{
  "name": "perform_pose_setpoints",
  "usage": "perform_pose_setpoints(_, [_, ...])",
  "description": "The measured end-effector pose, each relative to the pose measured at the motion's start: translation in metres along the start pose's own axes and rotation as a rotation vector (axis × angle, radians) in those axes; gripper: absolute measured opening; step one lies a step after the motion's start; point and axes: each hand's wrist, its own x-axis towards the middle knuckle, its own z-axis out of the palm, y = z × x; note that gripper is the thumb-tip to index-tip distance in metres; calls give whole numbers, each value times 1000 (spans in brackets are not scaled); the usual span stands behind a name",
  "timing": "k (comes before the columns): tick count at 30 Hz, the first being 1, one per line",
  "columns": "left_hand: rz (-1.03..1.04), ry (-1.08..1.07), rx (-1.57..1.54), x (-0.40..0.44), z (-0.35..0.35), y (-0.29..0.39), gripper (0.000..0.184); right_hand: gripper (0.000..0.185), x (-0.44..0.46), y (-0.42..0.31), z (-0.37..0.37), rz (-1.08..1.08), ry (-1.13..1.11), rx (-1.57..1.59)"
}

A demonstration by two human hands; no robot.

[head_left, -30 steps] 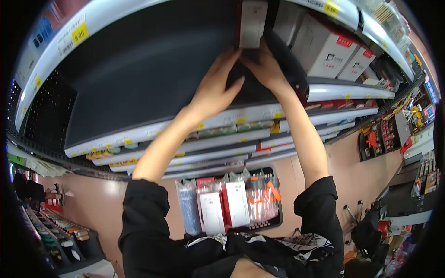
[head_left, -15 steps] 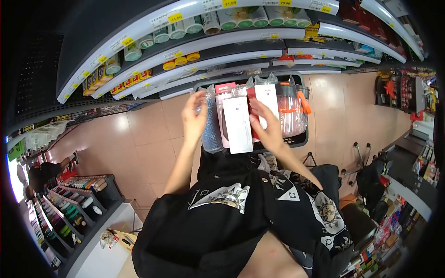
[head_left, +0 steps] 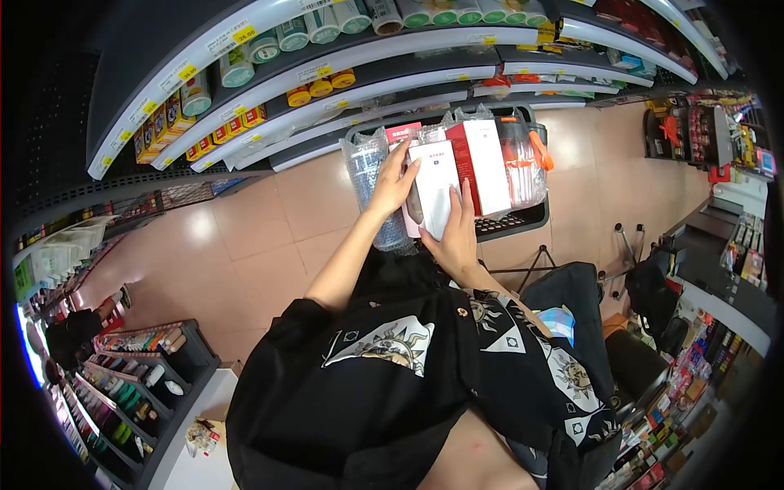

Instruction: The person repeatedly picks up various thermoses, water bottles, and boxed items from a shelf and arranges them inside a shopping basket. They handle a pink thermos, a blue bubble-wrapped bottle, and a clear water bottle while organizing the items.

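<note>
Near the middle of the black basket [head_left: 535, 216] stands a white box [head_left: 442, 173]. The left hand [head_left: 392, 186] reaches forward, gripping its upper left edge; the right hand [head_left: 455, 238], thumb and fingers spread, clasps its lower end.

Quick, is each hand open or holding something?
Left hand: touching the white oblong cardboard box between both hands; grip can't be told.
Right hand: touching that box too; grip can't be told.

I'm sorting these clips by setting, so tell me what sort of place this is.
Most likely a shop, perhaps a small supermarket: tiered shelves edged with yellow price tags, lined-up cylindrical packages, and a black basket holding boxed goods.
</note>
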Motion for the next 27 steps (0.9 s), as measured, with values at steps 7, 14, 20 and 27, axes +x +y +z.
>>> perform_pose_setpoints(7, [-75,-33,-31,0,2,-3,47,92,1,-6,7,103,48,-156])
perform_pose_setpoints(14, [-111,-77,-28,4,5,-13,49,97,4,-6,13,178,40,-184])
perform_pose_setpoints(20, [82,-8,42,-2,6,-19,56,96,3,-10,8,221,35,-116])
perform_pose_setpoints(27, [54,-97,-379,-13,-10,25,70,96,0,-34,-8,121,158,36])
